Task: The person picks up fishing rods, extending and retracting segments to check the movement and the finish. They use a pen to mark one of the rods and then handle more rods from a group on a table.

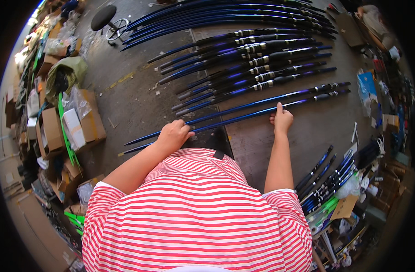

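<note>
Across the bench in front of me lie two long, slim blue-black fishing rods, side by side and slanting up to the right. My left hand [174,135] is closed at the nearer fishing rod [234,120], toward its thin left end. Farther right, my right hand [282,119] has its fingers curled with the thumb up against the same rod. Just beyond it rests the second fishing rod [234,109], which neither hand clearly grips. The undersides of both hands' fingers are hidden.
Beyond are several fishing rods with silver reel seats [262,69], and a farther row of rods [225,17]. A round stool [104,18] stands far left. Cardboard boxes [91,115] line the left; more rods [327,179] and clutter crowd the right.
</note>
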Tool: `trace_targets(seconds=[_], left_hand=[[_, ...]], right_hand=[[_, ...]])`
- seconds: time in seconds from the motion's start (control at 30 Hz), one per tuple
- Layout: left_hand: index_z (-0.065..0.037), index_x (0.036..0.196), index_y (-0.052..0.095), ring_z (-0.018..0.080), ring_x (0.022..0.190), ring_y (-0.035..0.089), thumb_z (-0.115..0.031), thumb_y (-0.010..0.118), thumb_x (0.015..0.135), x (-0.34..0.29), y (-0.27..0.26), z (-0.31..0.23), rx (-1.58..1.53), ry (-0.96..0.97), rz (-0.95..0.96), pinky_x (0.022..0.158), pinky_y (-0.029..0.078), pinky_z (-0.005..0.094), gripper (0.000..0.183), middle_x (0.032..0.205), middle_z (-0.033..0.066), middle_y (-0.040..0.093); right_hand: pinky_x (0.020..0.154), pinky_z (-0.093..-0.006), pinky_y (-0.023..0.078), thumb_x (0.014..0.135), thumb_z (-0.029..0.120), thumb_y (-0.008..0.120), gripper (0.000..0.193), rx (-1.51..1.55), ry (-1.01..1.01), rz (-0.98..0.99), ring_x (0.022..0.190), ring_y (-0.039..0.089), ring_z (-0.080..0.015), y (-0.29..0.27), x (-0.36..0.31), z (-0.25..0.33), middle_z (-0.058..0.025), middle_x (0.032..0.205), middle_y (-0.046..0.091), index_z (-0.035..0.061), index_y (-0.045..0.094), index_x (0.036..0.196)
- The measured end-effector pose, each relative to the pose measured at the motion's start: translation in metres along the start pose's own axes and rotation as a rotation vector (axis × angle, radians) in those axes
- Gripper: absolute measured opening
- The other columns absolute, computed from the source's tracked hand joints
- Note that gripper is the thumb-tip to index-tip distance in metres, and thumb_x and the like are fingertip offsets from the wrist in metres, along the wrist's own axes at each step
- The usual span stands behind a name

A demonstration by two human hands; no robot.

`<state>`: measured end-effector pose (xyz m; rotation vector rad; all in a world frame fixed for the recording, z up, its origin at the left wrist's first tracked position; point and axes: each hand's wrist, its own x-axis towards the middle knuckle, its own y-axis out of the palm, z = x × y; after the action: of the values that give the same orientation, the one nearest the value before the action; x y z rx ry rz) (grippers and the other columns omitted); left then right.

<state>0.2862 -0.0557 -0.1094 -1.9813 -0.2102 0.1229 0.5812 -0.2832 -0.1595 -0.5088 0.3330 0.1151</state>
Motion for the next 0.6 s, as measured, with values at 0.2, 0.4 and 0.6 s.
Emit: trace_targets(seconds=[0.2, 0.4, 0.6], left_hand=[[-0.007, 0.082, 0.053, 0.0244, 0.081, 0.049, -0.014, 0.067, 0.063, 0.04, 0.003, 0.014, 0.303, -0.079, -0.072, 0.067, 0.043, 0.0341, 0.025, 0.082, 0.0103, 0.047], [-0.003, 0.077, 0.049, 0.0314, 0.076, 0.055, -0.022, 0.058, 0.077, 0.035, -0.006, 0.014, -0.088, -0.086, 0.04, 0.063, 0.043, 0.0381, 0.021, 0.077, 0.0147, 0.054], [-0.002, 0.078, 0.047, 0.0262, 0.061, 0.056, -0.034, 0.046, 0.089, 0.026, -0.03, 0.0, -0.574, -0.243, 0.183, 0.053, 0.04, 0.0369, 0.033, 0.062, 0.0081, 0.055]], right_hand=[[0.048, -0.0351, 0.045, 0.083, 0.043, 0.053, 0.052, -0.353, -0.262, -0.107, 0.04, 0.054, -0.0203, -0.001, -0.003, -0.004, -0.0096, 0.044, 0.053, 0.0019, 0.057, 0.051], [0.051, -0.0226, 0.048, 0.086, 0.03, 0.055, 0.033, 0.47, 0.165, 0.381, 0.057, 0.06, -0.0156, 0.021, -0.03, 0.047, -0.0118, 0.073, 0.063, -0.0038, 0.054, 0.089], [0.072, -0.029, 0.049, 0.084, 0.012, 0.057, 0.014, 0.922, 0.097, 0.538, 0.081, 0.06, -0.0192, 0.037, -0.041, 0.077, -0.0094, 0.087, 0.061, 0.0033, 0.052, 0.093]])
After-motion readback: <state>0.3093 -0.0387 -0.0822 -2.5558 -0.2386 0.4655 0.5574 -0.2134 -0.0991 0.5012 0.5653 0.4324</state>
